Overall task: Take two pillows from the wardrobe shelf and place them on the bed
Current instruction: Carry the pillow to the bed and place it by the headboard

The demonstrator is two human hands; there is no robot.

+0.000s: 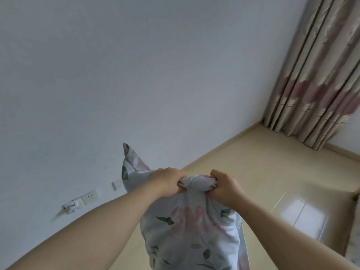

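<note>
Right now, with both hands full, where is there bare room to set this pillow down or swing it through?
Bare floor runs right of the right hand as far as the curtain, bordered by the wall. Left of the left hand the wall carries sockets, so it is tighter there. Both hands grip the pillow.

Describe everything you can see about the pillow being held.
The pillow has a pale bluish-white cloth cover printed with pink flowers and green leaves. It looks soft and hangs down, its lower part cut off by the picture's edge. Its top edge is bunched where the left hand and right hand grip it side by side, and one loose corner pokes up on the left. It hangs above a beige floor.
</note>
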